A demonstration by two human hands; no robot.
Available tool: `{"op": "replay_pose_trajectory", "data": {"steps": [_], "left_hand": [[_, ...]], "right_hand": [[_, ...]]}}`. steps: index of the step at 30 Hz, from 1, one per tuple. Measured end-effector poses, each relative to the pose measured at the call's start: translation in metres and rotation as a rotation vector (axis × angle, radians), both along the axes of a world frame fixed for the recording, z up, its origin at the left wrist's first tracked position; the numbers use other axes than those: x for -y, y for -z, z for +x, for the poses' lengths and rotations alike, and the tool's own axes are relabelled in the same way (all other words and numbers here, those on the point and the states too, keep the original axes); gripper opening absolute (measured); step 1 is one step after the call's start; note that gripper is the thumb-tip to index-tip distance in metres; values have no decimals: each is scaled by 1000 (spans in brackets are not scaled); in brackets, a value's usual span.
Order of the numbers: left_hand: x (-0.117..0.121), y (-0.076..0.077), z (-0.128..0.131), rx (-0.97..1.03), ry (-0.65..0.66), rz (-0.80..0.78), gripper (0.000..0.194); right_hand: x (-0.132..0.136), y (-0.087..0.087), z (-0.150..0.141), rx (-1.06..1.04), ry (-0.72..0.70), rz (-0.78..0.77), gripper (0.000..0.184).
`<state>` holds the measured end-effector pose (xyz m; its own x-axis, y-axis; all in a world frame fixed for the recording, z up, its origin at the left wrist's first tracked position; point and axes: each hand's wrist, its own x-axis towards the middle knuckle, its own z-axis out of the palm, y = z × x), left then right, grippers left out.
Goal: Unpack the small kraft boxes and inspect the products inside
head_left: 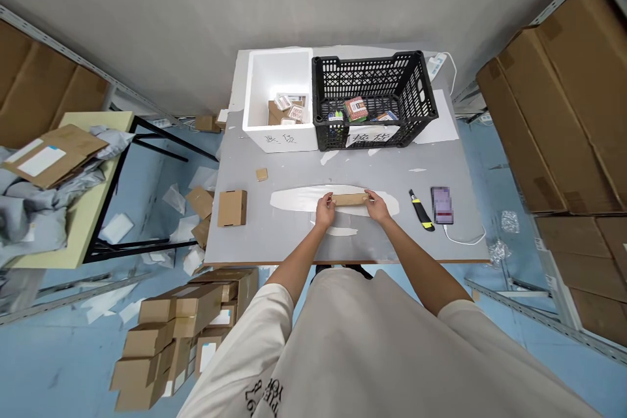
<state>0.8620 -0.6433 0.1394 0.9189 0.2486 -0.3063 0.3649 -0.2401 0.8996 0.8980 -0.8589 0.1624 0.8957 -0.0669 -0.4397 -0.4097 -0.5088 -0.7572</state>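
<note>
Between my two hands is a narrow brown cardboard piece [349,200]; whether it is a slim box or a folded strip I cannot tell. My left hand [325,210] pinches its left end, and my right hand [377,206] grips the right end. Beneath it, the grey table [264,235] has a long white patch [294,198]. A black and yellow utility knife [422,210] lies to the right of my right hand. Off to the left sit a small cardboard box [232,208] and a little brown cardboard scrap [261,174].
At the back stand a white foam box [281,137] and a black plastic crate [375,75], both with small packages inside. A phone [442,205] with a white cable rests at right. Cartons [157,339] are stacked below left; a side table [81,225] holds parcels.
</note>
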Motion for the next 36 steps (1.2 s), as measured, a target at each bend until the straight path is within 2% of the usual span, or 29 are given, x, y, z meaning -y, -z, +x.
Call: {"op": "replay_pose_trajectory", "data": {"steps": [5,9,17,23,26,29,32,36], "left_hand": [[4,-10,-4,-6,-29,-4,22],[6,-1,-9,-31,-58,-5,17],[7,28,-25,-133,-42,21,35],[0,40,-27,-127,2,15,40],[0,42,-26,-106,25,25,50],[3,39,-25,-90,57,43,66],[9,29,-23,-109,63,46,74],[18,8,-11,-44,6,3,68]], "right_hand": [[1,-6,-5,23,36,48,29],[0,6,-16,50,62,14,27],[4,43,-29,-13,17,-169,26],[6,50,-24,-37,11,-213,32],[4,53,-23,6,17,-206,41],[1,55,-23,67,19,-163,54],[-4,51,-23,69,35,-71,63],[-13,31,-15,125,198,-5,58]]}}
